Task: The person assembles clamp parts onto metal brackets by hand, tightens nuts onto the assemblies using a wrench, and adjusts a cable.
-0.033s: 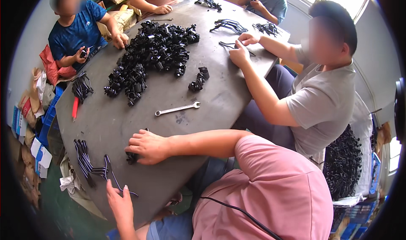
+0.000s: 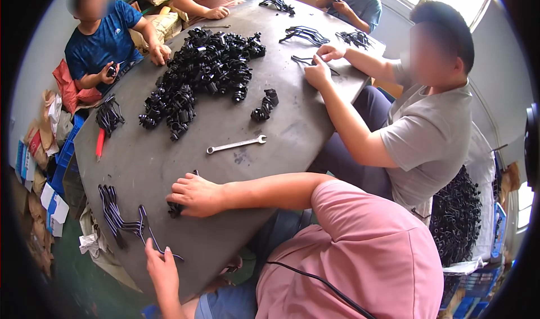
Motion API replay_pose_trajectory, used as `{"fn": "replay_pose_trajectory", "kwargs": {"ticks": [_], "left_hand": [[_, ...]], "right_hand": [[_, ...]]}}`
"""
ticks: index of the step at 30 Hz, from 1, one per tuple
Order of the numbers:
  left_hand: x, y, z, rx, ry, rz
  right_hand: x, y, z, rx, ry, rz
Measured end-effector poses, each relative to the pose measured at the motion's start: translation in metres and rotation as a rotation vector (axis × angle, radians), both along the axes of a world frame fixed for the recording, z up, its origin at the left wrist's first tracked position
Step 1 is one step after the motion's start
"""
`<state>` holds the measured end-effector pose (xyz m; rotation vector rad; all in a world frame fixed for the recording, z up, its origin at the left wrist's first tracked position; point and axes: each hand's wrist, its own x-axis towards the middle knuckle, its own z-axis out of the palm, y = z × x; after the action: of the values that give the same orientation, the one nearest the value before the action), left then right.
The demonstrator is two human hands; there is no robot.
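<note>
My left hand (image 2: 162, 274) is at the table's near edge, thumb and fingers apart. Between them passes the lower part of a thin black bent rod (image 2: 151, 229); whether I touch it I cannot tell. A bundle of similar bent rods (image 2: 115, 213) lies just left of it. My right hand (image 2: 197, 195) rests palm down on the table, fingers curled over small black clamps (image 2: 175, 210). The clamps show only at the fingertips and behind the knuckles; the palm hides the rest.
A large heap of black clamps (image 2: 202, 66) covers the table's (image 2: 281, 167) middle, with a few more (image 2: 264, 105) to its right. A combination wrench (image 2: 236, 145) lies beyond my right hand. A red-handled tool (image 2: 100, 145) lies far left. Co-workers sit around; one in grey (image 2: 427, 133) handles a rod.
My left hand has shifted very slightly to the right beside the bent rod. My right hand stays on the clamps.
</note>
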<state>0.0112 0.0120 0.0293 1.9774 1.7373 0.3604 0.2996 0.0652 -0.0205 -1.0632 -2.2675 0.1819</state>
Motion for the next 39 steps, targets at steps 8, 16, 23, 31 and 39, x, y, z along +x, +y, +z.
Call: {"fn": "replay_pose_trajectory", "kwargs": {"ticks": [8, 16, 23, 31, 39], "left_hand": [[0.009, -0.006, -0.029, -0.192, -0.418, 0.077], [0.030, 0.013, -0.029, -0.160, -0.475, 0.053], [0.021, -0.006, -0.020, -0.225, -0.506, 0.137], [0.026, -0.024, -0.020, -0.148, -0.449, -0.019], [-0.010, -0.006, -0.019, 0.242, -0.169, 0.023]], "right_hand": [[-0.025, 0.000, -0.012, -0.177, 0.064, -0.097], [-0.008, 0.009, 0.007, -0.339, 0.155, -0.170], [-0.021, 0.007, 0.018, -0.569, 0.191, -0.190], [-0.026, -0.005, 0.047, -0.880, 0.411, -0.126], [-0.053, -0.002, 0.063, -0.805, 0.267, -0.017]]}}
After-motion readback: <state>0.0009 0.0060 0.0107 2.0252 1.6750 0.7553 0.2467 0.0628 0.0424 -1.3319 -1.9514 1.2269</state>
